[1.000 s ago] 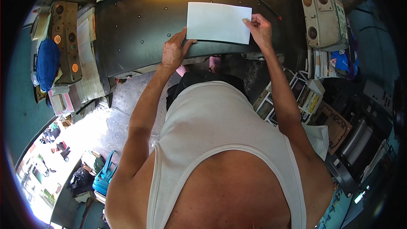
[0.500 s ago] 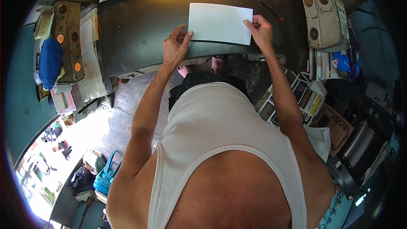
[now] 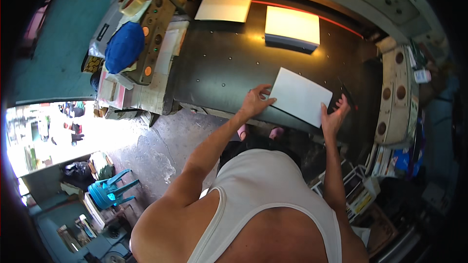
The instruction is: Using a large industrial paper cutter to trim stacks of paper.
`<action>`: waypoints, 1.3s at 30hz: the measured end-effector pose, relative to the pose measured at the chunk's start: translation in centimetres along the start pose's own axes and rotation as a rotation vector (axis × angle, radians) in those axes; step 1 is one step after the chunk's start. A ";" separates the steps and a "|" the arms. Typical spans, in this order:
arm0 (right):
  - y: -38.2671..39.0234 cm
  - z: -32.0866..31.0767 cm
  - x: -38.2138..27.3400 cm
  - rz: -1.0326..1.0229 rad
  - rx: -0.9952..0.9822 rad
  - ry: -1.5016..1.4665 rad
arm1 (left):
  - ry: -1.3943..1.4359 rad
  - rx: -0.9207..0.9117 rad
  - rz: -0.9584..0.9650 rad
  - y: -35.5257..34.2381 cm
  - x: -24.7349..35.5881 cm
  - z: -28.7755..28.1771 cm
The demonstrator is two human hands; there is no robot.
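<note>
Paper (image 3: 301,96), white and rectangular, lies aslant near the front edge of the dark worktable (image 3: 209,68), between both hands. Left hand (image 3: 255,103) at its left side: thumb at the edge, fingers spread and curved away from it. Right hand (image 3: 335,116) at its right side: thumb by the edge, fingers fanned apart, clear of the sheet. From my remote post I cannot tell how firmly either thumb presses. Dark pen (image 3: 345,89) with red end lies just beyond the right fingers. Farther back I note a white-topped stack (image 3: 292,25) under warm light, and a second pile (image 3: 223,9) left of it.
</note>
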State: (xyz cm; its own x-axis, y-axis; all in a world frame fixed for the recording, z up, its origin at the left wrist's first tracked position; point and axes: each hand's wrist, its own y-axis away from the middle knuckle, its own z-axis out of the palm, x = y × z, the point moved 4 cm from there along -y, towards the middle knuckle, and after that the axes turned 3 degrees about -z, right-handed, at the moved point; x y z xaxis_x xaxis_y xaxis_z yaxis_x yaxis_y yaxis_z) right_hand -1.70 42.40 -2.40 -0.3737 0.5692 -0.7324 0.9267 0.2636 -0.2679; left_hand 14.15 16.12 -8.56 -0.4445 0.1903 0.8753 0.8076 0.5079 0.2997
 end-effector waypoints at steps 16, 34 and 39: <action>-8.9 20.4 -20.0 0.034 -0.405 -0.485 | 0.180 0.698 -0.102 -12.4 -1.1 -23.4; -19.7 39.8 -18.8 0.434 -0.306 -0.333 | 0.000 0.537 -0.132 -26.0 -3.0 -30.0; -20.1 39.7 -20.3 0.683 -0.356 -0.578 | -0.009 0.583 -0.103 -25.6 -4.2 -30.3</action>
State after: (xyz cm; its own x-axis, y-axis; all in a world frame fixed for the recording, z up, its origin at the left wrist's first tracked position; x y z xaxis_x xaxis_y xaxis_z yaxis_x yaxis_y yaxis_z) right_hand -11.15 -5.41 -7.01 0.4079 0.2409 -0.8807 0.8348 0.2922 0.4666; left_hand 7.08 -23.16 -8.47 -0.5148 0.1218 0.8486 0.4153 0.9014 0.1225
